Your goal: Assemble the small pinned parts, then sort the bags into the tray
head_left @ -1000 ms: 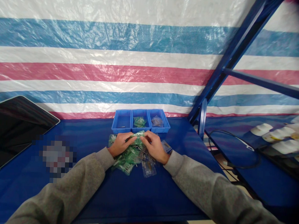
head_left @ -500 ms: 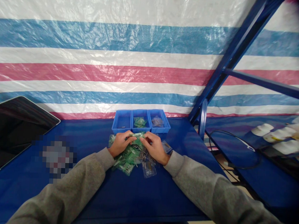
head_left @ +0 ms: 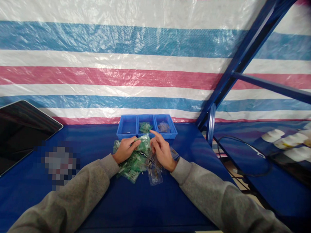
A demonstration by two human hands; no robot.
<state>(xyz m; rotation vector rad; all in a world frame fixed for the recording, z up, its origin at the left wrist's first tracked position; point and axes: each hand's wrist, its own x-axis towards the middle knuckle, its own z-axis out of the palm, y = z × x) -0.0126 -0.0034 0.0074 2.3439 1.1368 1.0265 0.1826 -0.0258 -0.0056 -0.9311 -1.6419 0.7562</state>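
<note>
Between thumb and fingers, my left hand (head_left: 126,148) pinches a small green packet (head_left: 144,142). Just right of that packet is my right hand (head_left: 162,150), its index finger stretched out toward the bins and the other fingers curled. Under and between both hands lies a pile of green packets (head_left: 133,166), with clear packets (head_left: 155,176) on its right side. Behind the hands stand three joined blue bins (head_left: 127,136). The middle bin holds green packets (head_left: 145,126), the right one clear packets (head_left: 163,126), and the left one a small thin piece (head_left: 126,132).
A dark flat screen (head_left: 19,132) lies at the left of the blue table (head_left: 142,207), near a blurred patch. Blue metal bars (head_left: 223,78) rise at the right. Beyond them are a black cable (head_left: 245,172) and white containers (head_left: 273,135).
My right hand has let go of the green packet, and its index finger has straightened. The packet now stands more upright in my left hand.
</note>
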